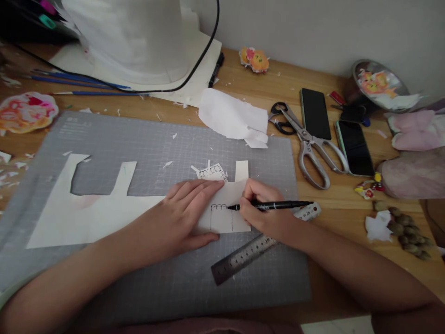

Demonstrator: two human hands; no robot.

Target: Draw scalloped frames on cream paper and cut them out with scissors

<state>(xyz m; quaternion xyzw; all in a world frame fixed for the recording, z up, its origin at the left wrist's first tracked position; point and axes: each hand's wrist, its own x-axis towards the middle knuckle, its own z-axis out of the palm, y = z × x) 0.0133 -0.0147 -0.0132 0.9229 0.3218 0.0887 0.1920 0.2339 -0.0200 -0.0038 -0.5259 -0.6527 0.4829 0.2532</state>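
My right hand [261, 208] grips a black marker pen [278, 204], its tip on a white paper sheet [239, 190] with cut-out notches. Under the tip runs a drawn scalloped line between two straight upright lines. Flat on the same sheet lies my left hand [189, 208], fingers stretched out and thumb apart, pressing the paper to the grey cutting mat. Just beyond its fingertips sits a small paper piece [210, 172] drawn with similar loops. A steel ruler [239, 260] slants beneath my right hand and wrist, partly hidden.
Two pairs of scissors [314, 155] and two phones [316, 113] lie to the right, near a metal bowl [354, 76] of paper pieces. Crumpled paper [232, 116] lies on the mat's [139, 134] far edge. Blue brushes [100, 93], a black cable [208, 44] and paper scraps are at left and back.
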